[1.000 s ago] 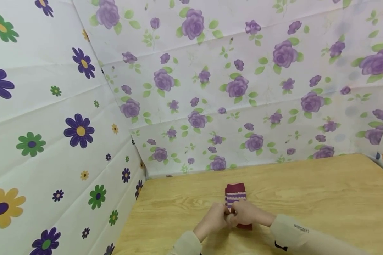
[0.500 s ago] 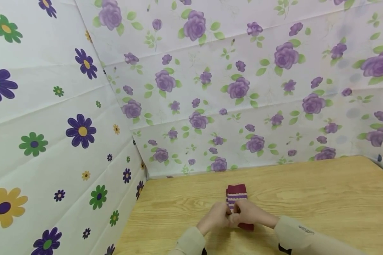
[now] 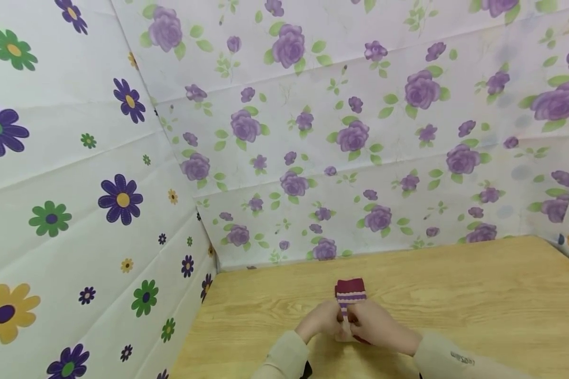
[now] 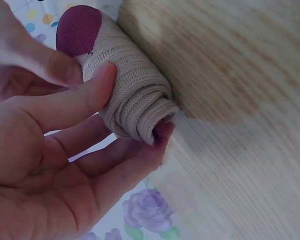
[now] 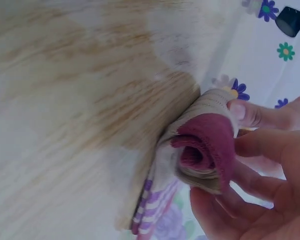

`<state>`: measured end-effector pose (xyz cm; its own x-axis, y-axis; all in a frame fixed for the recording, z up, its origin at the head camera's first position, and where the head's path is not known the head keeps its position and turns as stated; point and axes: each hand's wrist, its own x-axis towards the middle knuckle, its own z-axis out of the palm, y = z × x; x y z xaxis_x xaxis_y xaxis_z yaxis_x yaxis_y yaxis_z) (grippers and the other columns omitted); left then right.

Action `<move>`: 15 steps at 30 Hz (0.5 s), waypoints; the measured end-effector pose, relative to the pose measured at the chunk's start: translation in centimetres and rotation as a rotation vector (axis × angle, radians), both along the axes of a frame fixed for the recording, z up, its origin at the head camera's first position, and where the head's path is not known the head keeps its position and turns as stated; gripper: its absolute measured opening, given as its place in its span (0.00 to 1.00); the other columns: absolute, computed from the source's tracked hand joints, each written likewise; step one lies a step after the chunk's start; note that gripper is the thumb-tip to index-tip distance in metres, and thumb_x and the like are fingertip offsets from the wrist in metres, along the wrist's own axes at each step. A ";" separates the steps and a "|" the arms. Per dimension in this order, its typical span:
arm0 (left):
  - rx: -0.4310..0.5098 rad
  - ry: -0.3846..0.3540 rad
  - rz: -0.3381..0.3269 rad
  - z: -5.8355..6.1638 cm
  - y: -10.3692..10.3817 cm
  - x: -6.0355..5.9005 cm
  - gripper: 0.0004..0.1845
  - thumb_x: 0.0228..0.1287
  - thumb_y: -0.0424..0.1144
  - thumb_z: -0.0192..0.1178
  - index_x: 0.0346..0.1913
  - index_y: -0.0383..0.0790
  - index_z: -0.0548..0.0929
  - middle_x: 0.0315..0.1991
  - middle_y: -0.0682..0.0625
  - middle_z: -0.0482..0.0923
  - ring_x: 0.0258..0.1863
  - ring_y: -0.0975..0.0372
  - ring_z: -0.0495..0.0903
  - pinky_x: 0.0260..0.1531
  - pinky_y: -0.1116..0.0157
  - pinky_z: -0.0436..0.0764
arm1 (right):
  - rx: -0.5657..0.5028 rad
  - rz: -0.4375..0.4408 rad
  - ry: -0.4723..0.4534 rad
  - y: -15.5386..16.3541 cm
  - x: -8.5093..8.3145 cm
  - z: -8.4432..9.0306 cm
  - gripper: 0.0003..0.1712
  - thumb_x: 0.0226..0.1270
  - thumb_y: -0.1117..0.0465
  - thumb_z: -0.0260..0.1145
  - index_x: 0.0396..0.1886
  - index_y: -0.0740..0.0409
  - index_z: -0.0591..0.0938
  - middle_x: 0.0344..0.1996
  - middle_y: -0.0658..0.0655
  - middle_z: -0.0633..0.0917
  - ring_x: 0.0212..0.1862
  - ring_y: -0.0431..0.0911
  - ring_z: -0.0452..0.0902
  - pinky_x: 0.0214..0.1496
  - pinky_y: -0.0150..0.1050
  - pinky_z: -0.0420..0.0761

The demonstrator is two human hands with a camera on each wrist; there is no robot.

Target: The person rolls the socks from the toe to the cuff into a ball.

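A pair of socks point(image 3: 351, 287) lies on the table, with maroon cuffs and purple-and-pale stripes toward the far side. Its beige foot end is wound into a thick roll point(image 4: 134, 75), layered in a spiral, with a maroon patch on the outside. My left hand point(image 3: 323, 320) grips one end of this roll, thumb on top and fingertips curled at its end. At the other end, my right hand point(image 5: 270, 185) holds the roll, fingers around its maroon coil. The striped length stays flat beyond the roll. In the head view my hands cover most of the rolled part.
The wooden table point(image 3: 455, 295) stretches off to the right. A white sheet with purple roses point(image 3: 353, 136) hangs behind it, and another with coloured daisies point(image 3: 120, 200) hangs at the left. A black device point(image 5: 288, 22) shows at the upper right of the right wrist view.
My hands have shifted slightly on the roll, the right one coming lower and farther over it. More beige roll shows between them, and less maroon shows below. The head view has tilted a little.
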<state>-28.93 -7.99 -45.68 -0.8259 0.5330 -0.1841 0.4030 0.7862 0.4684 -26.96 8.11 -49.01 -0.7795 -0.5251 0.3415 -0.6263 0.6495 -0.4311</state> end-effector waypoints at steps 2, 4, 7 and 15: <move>-0.019 -0.011 0.005 0.1 0.1 0.1 0.30 0.47 0.23 0.66 0.10 0.47 0.54 0.09 0.60 0.46 0.12 0.69 0.46 0.13 0.73 0.47 | 0.042 0.039 0.078 0.2 0.3 -0.1 0.11 0.56 0.65 0.70 0.22 0.53 0.75 0.17 0.43 0.73 0.21 0.31 0.59 0.24 0.27 0.64; -0.036 -0.013 0.005 0.4 0.3 0.4 0.26 0.47 0.24 0.66 0.11 0.45 0.59 0.10 0.59 0.51 0.13 0.68 0.49 0.13 0.72 0.50 | 0.076 0.072 0.143 0.3 0.6 -0.2 0.11 0.55 0.64 0.72 0.25 0.53 0.76 0.18 0.44 0.74 0.22 0.31 0.61 0.26 0.28 0.65; -0.066 -0.023 0.024 0.8 0.6 0.8 0.21 0.48 0.24 0.65 0.13 0.43 0.65 0.12 0.56 0.58 0.14 0.66 0.55 0.14 0.71 0.55 | 0.081 0.092 0.243 0.5 0.8 -0.5 0.14 0.48 0.66 0.75 0.30 0.54 0.76 0.23 0.46 0.77 0.27 0.33 0.67 0.30 0.30 0.70; -0.062 -0.059 -0.025 0.5 0.6 -0.3 0.04 0.50 0.26 0.62 0.29 0.35 0.79 0.25 0.50 0.75 0.22 0.65 0.66 0.24 0.72 0.67 | -0.006 0.117 0.201 0.8 0.0 -0.8 0.19 0.42 0.73 0.72 0.35 0.57 0.77 0.26 0.48 0.77 0.29 0.33 0.66 0.30 0.28 0.70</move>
